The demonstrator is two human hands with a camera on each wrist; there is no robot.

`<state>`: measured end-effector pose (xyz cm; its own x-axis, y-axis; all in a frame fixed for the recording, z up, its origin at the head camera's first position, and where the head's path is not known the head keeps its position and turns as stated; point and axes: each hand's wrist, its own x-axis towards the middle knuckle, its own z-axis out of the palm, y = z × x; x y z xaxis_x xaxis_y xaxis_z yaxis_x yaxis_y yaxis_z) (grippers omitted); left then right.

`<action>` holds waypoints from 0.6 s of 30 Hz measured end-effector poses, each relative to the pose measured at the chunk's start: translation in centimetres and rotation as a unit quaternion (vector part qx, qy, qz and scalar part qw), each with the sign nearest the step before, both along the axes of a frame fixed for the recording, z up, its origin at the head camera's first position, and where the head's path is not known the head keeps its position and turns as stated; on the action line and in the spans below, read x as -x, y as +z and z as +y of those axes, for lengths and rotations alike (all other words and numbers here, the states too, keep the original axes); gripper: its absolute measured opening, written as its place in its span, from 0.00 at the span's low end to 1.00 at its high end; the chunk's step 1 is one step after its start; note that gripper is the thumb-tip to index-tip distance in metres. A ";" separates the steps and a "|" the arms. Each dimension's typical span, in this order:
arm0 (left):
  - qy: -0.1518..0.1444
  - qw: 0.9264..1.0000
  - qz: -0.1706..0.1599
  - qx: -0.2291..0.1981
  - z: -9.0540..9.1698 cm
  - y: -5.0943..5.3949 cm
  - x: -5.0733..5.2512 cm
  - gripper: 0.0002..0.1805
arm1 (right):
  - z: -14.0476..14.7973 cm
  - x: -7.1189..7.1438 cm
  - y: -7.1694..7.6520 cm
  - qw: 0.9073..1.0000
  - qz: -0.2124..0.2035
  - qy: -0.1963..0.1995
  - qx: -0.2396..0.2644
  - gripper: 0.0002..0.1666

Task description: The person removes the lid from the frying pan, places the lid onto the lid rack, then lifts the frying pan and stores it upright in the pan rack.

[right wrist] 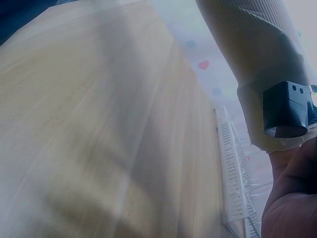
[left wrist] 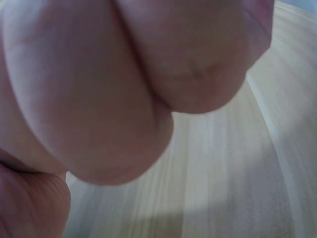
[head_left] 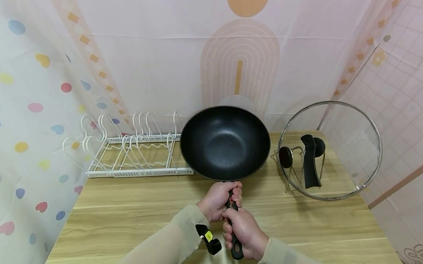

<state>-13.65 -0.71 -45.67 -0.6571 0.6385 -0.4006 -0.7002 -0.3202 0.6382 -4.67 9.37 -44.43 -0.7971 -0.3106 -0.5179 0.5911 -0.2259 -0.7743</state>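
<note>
A white wire rack point(head_left: 142, 173) stands left of a glass lid point(head_left: 332, 151).

A deep, round black wok point(head_left: 226, 145) with a faintly glossy interior is held over the bench point(head_left: 122, 208), mouth upward, its black handle point(head_left: 231, 203) toward the person, gripped by both hands point(head_left: 246, 232).

A wood-grain table point(head_left: 122, 216) fills the lower frame; pale printed sheeting point(head_left: 158, 71) hangs behind, with coloured hearts point(head_left: 41, 207) at left.

Pale wood-grain tabletop point(head_left: 147, 199)
White wire rack point(head_left: 142, 173) on the left; thin wire stand point(head_left: 290, 176), with a glass lid point(head_left: 336, 153), on the right.
</note>
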 end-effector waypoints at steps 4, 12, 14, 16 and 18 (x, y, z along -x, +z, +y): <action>-0.001 1.000 0.006 -0.004 -0.2 0.5 0.0 0.12 | -0.1 0.1 0.4 1.000 0.006 0.000 -0.001 0.10; 0.003 1.000 0.013 -0.016 -0.4 1.5 0.1 0.13 | -0.3 0.2 1.3 1.000 0.016 0.002 0.003 0.10; 0.006 1.000 0.011 -0.019 -0.4 1.7 0.2 0.13 | -0.3 0.2 1.5 1.000 0.018 0.003 0.005 0.11; 0.009 1.000 0.016 -0.019 -0.4 1.8 0.2 0.13 | -0.3 0.3 1.6 1.000 0.020 0.006 0.007 0.11; 0.012 1.000 0.024 -0.017 -0.5 1.8 0.3 0.13 | -0.2 0.3 1.7 1.000 0.021 0.008 0.010 0.12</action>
